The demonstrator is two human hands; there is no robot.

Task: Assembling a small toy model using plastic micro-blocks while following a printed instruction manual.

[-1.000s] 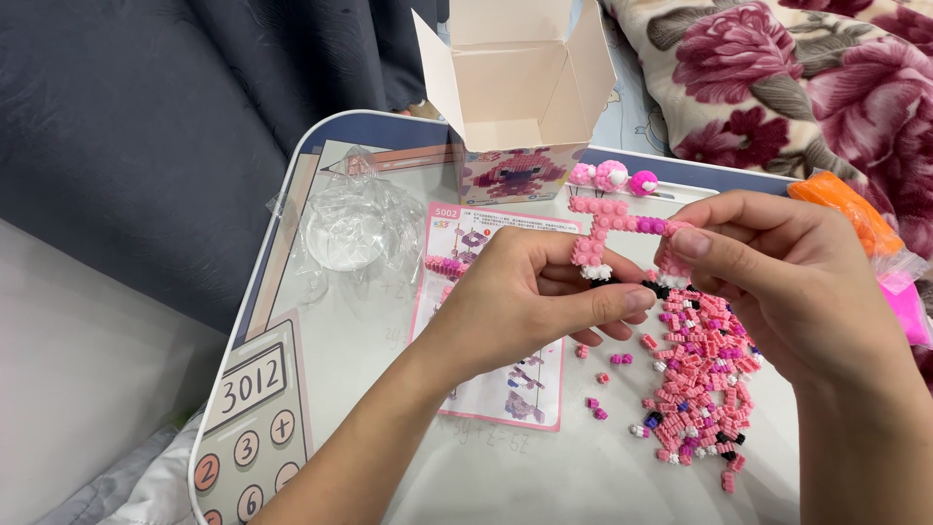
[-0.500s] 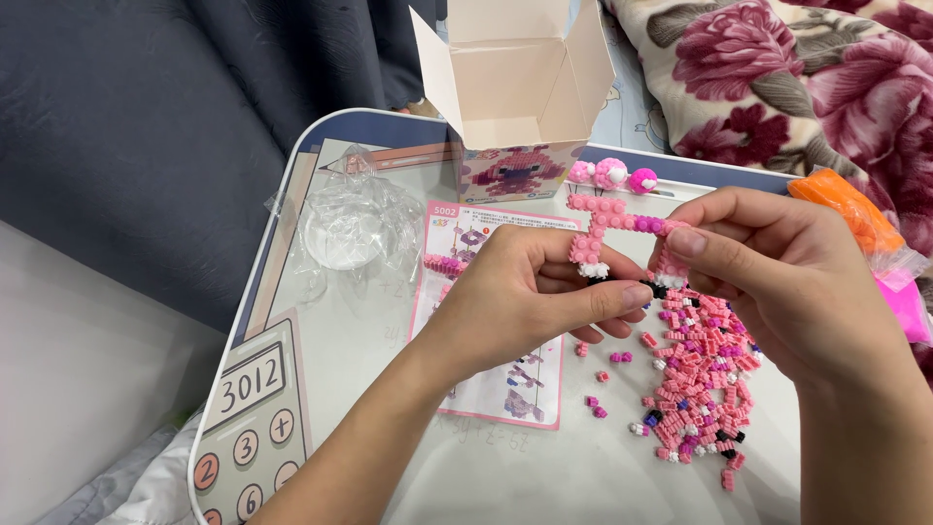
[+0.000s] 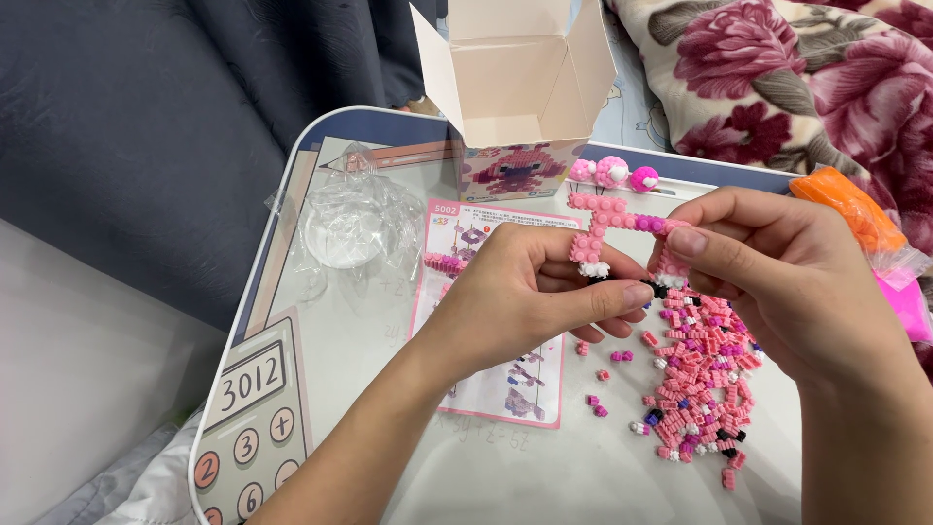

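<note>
Both hands gripped the pink brick model (image 3: 622, 219): left hand (image 3: 530, 292) steadied it, right hand (image 3: 777, 282) pinched its end above loose bricks (image 3: 700, 379).

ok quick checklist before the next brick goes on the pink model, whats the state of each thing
1. Model held firmly: ok. The left hand and right hand both pinch the pink brick model above the tray table.
2. Spare bricks within reach: ok. The loose brick pile lies right under the right hand.
3. Instruction sheet readable: not ok. The left hand covers much of the instruction sheet.
4. Next brick already in the fingers: cannot tell; the fingertips hide it.
5. Strays away from the edge: ok. A few stray bricks sit mid-table.
6. Open box clear of the hands: ok.
</note>
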